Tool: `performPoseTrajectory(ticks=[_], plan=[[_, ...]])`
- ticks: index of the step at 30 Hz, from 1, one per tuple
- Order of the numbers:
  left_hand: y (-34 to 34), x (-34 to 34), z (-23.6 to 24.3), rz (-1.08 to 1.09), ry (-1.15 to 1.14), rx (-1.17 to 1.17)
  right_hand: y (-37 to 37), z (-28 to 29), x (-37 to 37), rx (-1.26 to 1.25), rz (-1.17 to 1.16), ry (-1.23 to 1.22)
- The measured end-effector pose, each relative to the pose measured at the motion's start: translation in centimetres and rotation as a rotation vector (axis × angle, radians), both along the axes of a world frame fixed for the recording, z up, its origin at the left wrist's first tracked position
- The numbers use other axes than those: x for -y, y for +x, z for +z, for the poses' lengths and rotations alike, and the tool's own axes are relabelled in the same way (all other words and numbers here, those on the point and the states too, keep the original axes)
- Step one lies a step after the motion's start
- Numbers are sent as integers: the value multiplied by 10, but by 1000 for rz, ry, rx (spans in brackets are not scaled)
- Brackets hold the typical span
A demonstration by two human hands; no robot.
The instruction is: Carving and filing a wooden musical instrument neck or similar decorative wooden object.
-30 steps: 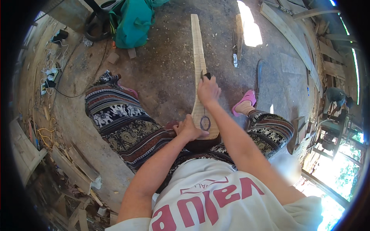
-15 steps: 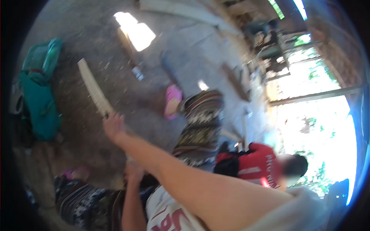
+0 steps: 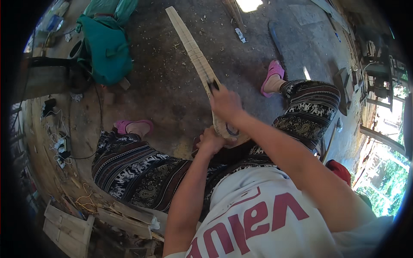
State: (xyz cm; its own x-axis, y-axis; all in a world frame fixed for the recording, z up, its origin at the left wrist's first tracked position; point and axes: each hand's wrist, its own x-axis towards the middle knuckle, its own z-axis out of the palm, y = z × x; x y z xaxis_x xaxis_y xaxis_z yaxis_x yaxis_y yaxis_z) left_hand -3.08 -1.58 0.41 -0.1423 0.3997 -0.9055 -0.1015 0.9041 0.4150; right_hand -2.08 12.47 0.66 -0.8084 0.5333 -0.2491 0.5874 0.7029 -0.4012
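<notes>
Wood [image 3: 195, 53] stretches lengthwise away from us; our left hand [image 3: 210, 140] clamps its wide end, our right hand [image 3: 227, 104], nearer its tip, clasps a dark tool [image 3: 214, 85].

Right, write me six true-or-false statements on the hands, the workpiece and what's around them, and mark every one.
1. The right hand holds a small dark object at the wooden piece. True.
2. The left hand is at the wide end of the wooden piece. True.
3. The narrow end of the wooden piece lies between the two hands. False: it stretches out beyond the right hand.
4. A green bag lies to the left of the wooden piece. True.
5. Yellow boots are worn on both feet. False: pink shoes are worn.
6. Plain white trousers cover the legs. False: dark patterned trousers do.
</notes>
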Motion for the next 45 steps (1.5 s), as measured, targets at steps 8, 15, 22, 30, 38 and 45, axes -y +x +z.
performPoseTrajectory(ticks=[8, 15, 22, 30, 38, 45], plan=[[-4, -10, 37, 60, 22, -66, 41, 26, 21, 41, 161, 20], [-7, -12, 27, -78, -68, -2, -42, -7, -37, 62, 106, 92], [-8, -12, 40, -107, -120, -19, 28, 36, 6, 176, 214, -34], [-9, -16, 37, -125, -131, -29, -49, -16, -38, 59, 138, 66], [-3, -15, 30, -85, -167, -61, 34, 31, 20, 49, 215, 41], [-9, -16, 35, -170, -122, -39, -35, -19, -33, 46, 109, 117]])
